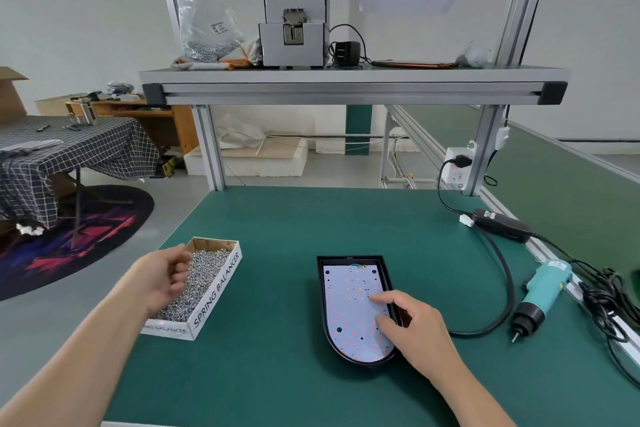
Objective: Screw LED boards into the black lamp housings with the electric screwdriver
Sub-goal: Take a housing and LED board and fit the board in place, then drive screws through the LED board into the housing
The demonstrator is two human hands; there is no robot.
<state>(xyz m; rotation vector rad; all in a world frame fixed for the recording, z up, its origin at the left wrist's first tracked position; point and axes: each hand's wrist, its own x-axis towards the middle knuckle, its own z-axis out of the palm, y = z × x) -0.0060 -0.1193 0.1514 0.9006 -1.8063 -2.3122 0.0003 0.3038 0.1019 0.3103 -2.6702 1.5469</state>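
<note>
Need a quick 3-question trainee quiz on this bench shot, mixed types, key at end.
1. True or false: the teal electric screwdriver lies on the green bench mat, in neither hand.
2. The left hand is at: A) the white cardboard box of silver screws; B) the grey shelf machine; C) the wall socket.
3. Fill in: fingers of the right hand touch the white LED board seated in the ____.
Key: 1 true; 2 A; 3 black lamp housing.
</note>
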